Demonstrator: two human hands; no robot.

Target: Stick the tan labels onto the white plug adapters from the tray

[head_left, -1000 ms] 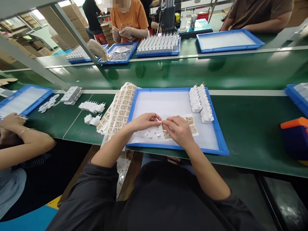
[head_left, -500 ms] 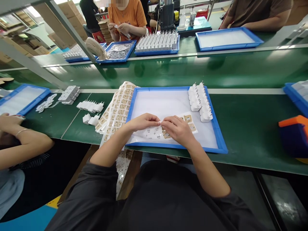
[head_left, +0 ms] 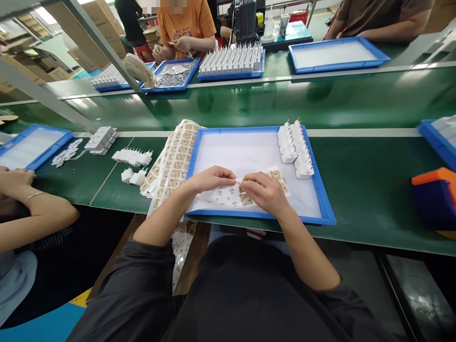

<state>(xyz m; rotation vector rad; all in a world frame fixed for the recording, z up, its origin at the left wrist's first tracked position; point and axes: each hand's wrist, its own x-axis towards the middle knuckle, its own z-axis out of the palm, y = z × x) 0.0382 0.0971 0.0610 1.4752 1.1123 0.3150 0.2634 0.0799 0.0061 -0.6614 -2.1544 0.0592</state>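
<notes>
Both hands meet over a sticker sheet lying in the near part of a blue tray. My left hand is curled, its fingertips pinching at the sheet. My right hand is closed too, thumb and fingers pressed on the sheet right beside the left fingertips. What the fingers pinch is too small to name. Two rows of white plug adapters stand in the tray's far right corner.
A stack of brown-printed sticker sheets hangs over the bench edge left of the tray. Loose white adapters lie further left. A neighbour's arm rests at left. An orange-and-blue box sits at right. Other workers and trays are across the belt.
Both hands have stayed pinched together on the sheet, with only slight finger shifts. The view has drifted a little.
</notes>
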